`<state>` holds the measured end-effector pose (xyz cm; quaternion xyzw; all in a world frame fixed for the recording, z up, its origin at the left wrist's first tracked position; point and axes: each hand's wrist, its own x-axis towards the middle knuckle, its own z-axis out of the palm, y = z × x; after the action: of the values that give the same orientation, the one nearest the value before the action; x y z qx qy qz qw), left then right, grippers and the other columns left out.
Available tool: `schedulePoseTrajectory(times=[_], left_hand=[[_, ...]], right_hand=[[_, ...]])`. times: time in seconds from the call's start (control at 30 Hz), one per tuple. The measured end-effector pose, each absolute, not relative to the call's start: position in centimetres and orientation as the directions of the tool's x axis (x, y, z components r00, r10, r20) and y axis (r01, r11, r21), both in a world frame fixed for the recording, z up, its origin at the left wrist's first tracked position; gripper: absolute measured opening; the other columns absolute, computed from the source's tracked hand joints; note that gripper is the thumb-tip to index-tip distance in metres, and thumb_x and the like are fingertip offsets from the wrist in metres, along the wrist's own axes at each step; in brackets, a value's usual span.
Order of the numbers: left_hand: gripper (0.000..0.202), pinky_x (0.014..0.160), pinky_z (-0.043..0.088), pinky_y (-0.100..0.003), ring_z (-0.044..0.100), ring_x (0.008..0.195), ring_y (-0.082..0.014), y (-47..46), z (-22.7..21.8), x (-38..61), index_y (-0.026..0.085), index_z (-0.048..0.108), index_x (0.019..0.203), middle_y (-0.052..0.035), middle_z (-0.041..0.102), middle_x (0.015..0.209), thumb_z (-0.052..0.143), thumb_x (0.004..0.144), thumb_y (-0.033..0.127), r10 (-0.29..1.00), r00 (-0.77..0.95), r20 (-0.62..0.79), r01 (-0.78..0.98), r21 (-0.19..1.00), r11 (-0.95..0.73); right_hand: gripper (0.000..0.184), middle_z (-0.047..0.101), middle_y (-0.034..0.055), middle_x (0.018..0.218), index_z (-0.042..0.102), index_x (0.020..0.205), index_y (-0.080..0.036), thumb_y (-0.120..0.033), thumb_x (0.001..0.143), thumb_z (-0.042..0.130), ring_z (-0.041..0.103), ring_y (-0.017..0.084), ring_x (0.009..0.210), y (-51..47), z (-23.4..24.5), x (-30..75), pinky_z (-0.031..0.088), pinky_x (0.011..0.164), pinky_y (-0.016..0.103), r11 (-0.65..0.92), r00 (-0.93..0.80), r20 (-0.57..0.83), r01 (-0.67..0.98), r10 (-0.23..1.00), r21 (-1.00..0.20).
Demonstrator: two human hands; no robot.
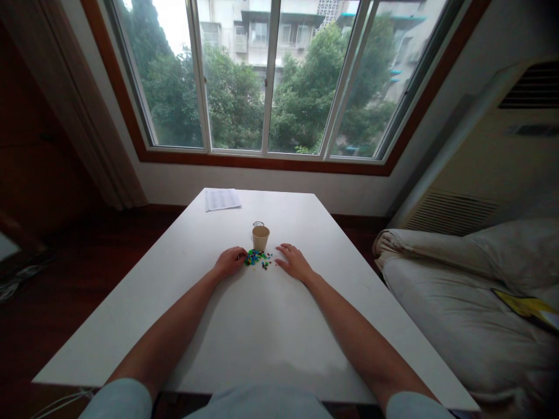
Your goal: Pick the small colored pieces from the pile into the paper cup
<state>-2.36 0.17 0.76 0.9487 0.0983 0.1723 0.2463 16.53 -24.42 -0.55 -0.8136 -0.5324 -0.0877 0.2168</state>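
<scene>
A small heap of colourful beads or tiny blocks (pixel 253 257), mostly green and blue, lies on the white table; they are too small to name surely. Just behind the heap stands an upright tan paper cup (pixel 261 238). What it holds cannot be seen. My left hand (pixel 230 261) rests at the heap's left edge with its fingers curled in, and whatever they may grip is hidden. To the right of the heap, my right hand (pixel 293 262) lies with thumb and fingers apart, holding nothing. A few loose pieces are scattered between the heap and this hand.
Behind the cup is a small ring-shaped item (pixel 258 224), hard to make out. Paper sheets (pixel 222 199) lie at the far left of the white table (pixel 271 326). A window is ahead, and a cushioned sofa (pixel 458 297) stands to the right.
</scene>
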Motion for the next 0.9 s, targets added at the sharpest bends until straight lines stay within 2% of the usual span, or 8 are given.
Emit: schedulePoseTrajectory(times=[0.13, 0.27, 0.33, 0.5, 0.63, 0.77, 0.9], left_hand=[[0.023, 0.071, 0.043, -0.025, 0.057, 0.076, -0.0142, 0.0, 0.8, -2.4, 0.023, 0.071, 0.101, -0.0015, 0.067, 0.088, 0.054, 0.086, 0.021, 0.283, 0.915, 0.288, 0.104, 0.511, -0.854], [0.041, 0.072, 0.044, -0.025, 0.055, 0.071, -0.0126, -0.1, 0.6, -2.4, 0.027, 0.06, 0.128, 0.0005, 0.065, 0.091, 0.054, 0.088, 0.022, 0.344, 0.889, 0.301, 0.137, 0.543, -0.828], [0.05, 0.076, 0.046, -0.027, 0.056, 0.076, -0.0133, -0.1, 0.5, -2.4, 0.027, 0.053, 0.136, -0.0002, 0.064, 0.096, 0.056, 0.087, 0.022, 0.348, 0.877, 0.332, 0.13, 0.534, -0.835], [0.045, 0.094, 0.045, -0.035, 0.055, 0.104, -0.0221, -0.7, 0.5, -2.3, 0.025, 0.056, 0.133, -0.0073, 0.061, 0.11, 0.06, 0.088, 0.026, 0.269, 0.868, 0.417, 0.08, 0.417, -0.905], [0.04, 0.103, 0.04, -0.039, 0.051, 0.116, -0.0252, -2.2, 0.3, -1.9, 0.024, 0.056, 0.131, -0.0105, 0.058, 0.123, 0.056, 0.093, 0.036, 0.252, 0.865, 0.434, 0.093, 0.354, -0.931], [0.049, 0.11, 0.036, -0.04, 0.048, 0.125, -0.0264, -3.0, -0.3, -1.4, 0.022, 0.051, 0.137, -0.0123, 0.055, 0.134, 0.054, 0.094, 0.046, 0.269, 0.87, 0.414, 0.111, 0.366, -0.924], [0.058, 0.11, 0.036, -0.041, 0.049, 0.127, -0.0282, -3.4, -0.8, -1.2, 0.02, 0.051, 0.138, -0.0141, 0.056, 0.136, 0.052, 0.092, 0.056, 0.306, 0.877, 0.37, 0.14, 0.413, -0.9]], right_hand=[[0.044, 0.054, 0.0141, 0.138, 0.059, 0.133, -0.023, -0.039, 0.092, 0.06, 0.049, 0.028, 0.129, -24.7, -1.0, 16.8, 0.039, 0.108, 0.045, -0.365, 0.429, 0.358, 0.901, 0.83, -0.234], [0.033, 0.057, 0.0125, 0.134, 0.062, 0.123, -0.023, -0.026, 0.091, 0.057, 0.049, 0.027, 0.128, -23.5, -1.2, 15.3, 0.038, 0.108, 0.043, -0.426, 0.481, 0.382, 0.877, 0.789, -0.223], [0.033, 0.058, 0.0121, 0.132, 0.062, 0.122, -0.023, -0.02, 0.089, 0.056, 0.05, 0.026, 0.126, -22.8, -1.2, 14.4, 0.037, 0.109, 0.042, -0.444, 0.5, 0.386, 0.866, 0.775, -0.229], [0.036, 0.059, 0.0116, 0.129, 0.06, 0.125, -0.022, -0.016, 0.09, 0.051, 0.051, 0.025, 0.122, -22.2, -1.1, 13.4, 0.037, 0.108, 0.041, -0.422, 0.483, 0.404, 0.875, 0.777, -0.236], [0.034, 0.059, 0.0108, 0.129, 0.062, 0.125, -0.025, -0.02, 0.092, 0.053, 0.051, 0.025, 0.123, -21.6, -1.1, 13.2, 0.037, 0.108, 0.041, -0.394, 0.448, 0.414, 0.894, 0.793, -0.212], [0.037, 0.059, 0.009, 0.133, 0.062, 0.129, -0.027, -0.023, 0.092, 0.055, 0.051, 0.025, 0.126, -20.9, -1.1, 13.0, 0.037, 0.109, 0.041, -0.337, 0.392, 0.404, 0.919, 0.826, -0.204], [0.037, 0.06, 0.0087, 0.134, 0.064, 0.128, -0.028, -0.026, 0.092, 0.057, 0.053, 0.024, 0.126, -20.8, -1.1, 13.2, 0.04, 0.108, 0.041, -0.289, 0.372, 0.407, 0.924, 0.834, -0.252]])
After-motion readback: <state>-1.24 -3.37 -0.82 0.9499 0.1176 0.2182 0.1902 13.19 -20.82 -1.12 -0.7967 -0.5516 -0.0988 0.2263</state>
